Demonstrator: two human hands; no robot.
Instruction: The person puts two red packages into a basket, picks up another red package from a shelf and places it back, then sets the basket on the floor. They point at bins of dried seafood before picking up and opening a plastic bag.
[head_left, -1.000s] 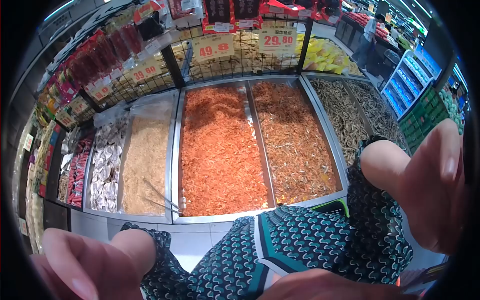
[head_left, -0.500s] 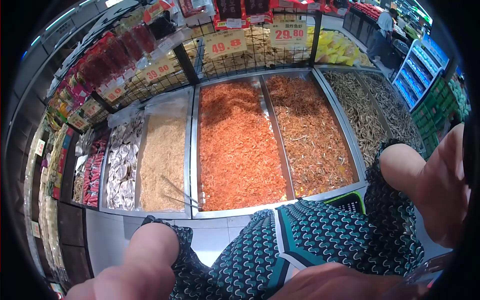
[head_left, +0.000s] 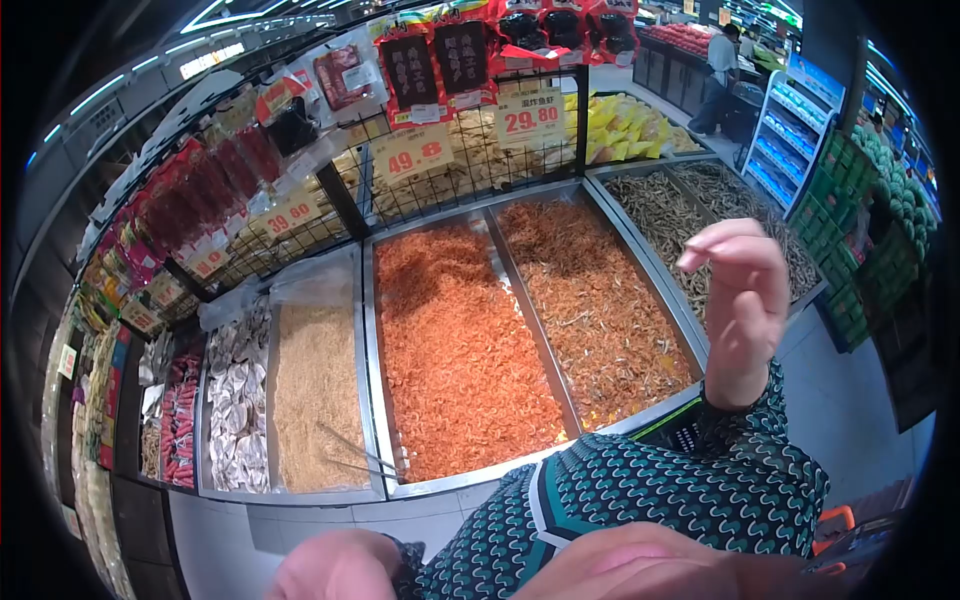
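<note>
My right hand (head_left: 742,300) is raised in front of me, over the right edge of the metal bin of reddish-brown dried shrimp (head_left: 590,300). Its fingers are loosely bent and hold nothing. My left hand (head_left: 330,566) shows only as a patch of skin at the bottom edge, beside its green patterned sleeve (head_left: 640,480); its fingers are out of sight. To the left of the brown shrimp lies a bin of bright orange dried shrimp (head_left: 450,350). Metal tongs (head_left: 350,452) rest in the bin of pale tan shreds (head_left: 315,390).
More bins hold white dried pieces (head_left: 235,400) and small dried fish (head_left: 670,225). Price tags 49.8 (head_left: 412,152) and 29.80 (head_left: 530,120) hang on a wire rack with packaged goods. A person (head_left: 722,60) stands far back. Green crates (head_left: 850,200) and a blue shelf (head_left: 790,150) stand at the right.
My right hand has moved away from the camera and out over the bins' right side. My left hand has dropped to the bottom edge. The view has tilted up.
</note>
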